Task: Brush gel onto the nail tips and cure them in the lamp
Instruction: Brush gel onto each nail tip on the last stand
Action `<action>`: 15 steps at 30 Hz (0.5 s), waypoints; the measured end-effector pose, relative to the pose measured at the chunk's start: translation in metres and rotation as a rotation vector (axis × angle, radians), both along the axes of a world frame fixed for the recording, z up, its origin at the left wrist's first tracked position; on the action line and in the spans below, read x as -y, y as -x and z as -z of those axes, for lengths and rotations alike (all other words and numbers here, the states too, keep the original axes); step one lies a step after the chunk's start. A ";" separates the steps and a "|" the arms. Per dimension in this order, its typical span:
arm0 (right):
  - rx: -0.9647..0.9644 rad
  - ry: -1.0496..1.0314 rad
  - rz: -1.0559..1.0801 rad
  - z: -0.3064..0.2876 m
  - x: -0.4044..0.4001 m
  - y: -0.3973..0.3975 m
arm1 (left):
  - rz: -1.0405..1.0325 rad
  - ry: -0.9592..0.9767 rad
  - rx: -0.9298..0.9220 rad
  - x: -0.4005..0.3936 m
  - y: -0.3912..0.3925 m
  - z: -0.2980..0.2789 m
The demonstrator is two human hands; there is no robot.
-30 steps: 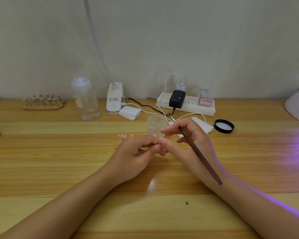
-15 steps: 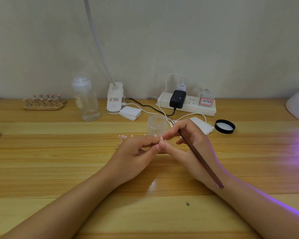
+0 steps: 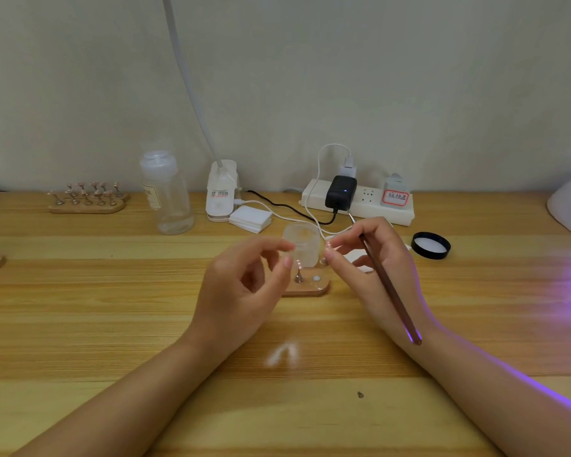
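The light wooden plank counter (image 3: 112,324) carries a small wooden nail-tip stand (image 3: 310,288) between the left grip (image 3: 244,291) and right grip (image 3: 373,265), a frosted round jar (image 3: 302,244) just beyond it, a clear plastic bottle (image 3: 167,196) far left, and a black round lid (image 3: 431,245) right of the right grip.

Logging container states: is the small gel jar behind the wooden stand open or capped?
Open. The small gel jar shows a bare rim with no cap, and a black lid lies apart on the table to its right.

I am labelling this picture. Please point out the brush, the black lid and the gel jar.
brush (image 3: 389,285): head view, middle of handle.
black lid (image 3: 431,246): head view, white inside.
gel jar (image 3: 302,244): head view, front wall.
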State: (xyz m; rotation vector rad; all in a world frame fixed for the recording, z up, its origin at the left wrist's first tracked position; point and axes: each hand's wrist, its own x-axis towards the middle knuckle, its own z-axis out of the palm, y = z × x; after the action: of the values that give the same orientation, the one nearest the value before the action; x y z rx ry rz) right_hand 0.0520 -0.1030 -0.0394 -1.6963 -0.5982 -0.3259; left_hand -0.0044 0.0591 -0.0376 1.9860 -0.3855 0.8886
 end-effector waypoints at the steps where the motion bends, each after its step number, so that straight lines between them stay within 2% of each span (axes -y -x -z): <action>1: 0.011 0.034 0.006 0.001 -0.001 -0.001 | -0.070 -0.041 0.045 -0.004 -0.001 -0.002; 3: 0.026 0.106 0.006 0.002 -0.002 -0.003 | -0.163 -0.081 0.046 -0.013 -0.004 -0.006; 4: 0.029 0.130 0.004 0.003 -0.002 -0.003 | -0.177 -0.082 -0.011 -0.018 -0.005 -0.007; 9: 0.011 0.141 -0.011 0.003 -0.001 -0.004 | -0.051 -0.129 -0.432 -0.038 -0.012 0.003; 15: -0.020 0.164 -0.032 0.004 -0.002 -0.005 | 0.030 -0.107 -0.530 -0.044 -0.018 0.008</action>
State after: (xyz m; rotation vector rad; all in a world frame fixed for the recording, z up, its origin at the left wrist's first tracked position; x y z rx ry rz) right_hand 0.0569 -0.1012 -0.0437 -1.8431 -0.6510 -0.2415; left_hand 0.0134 0.1033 -0.0460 2.2123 -0.1579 0.3018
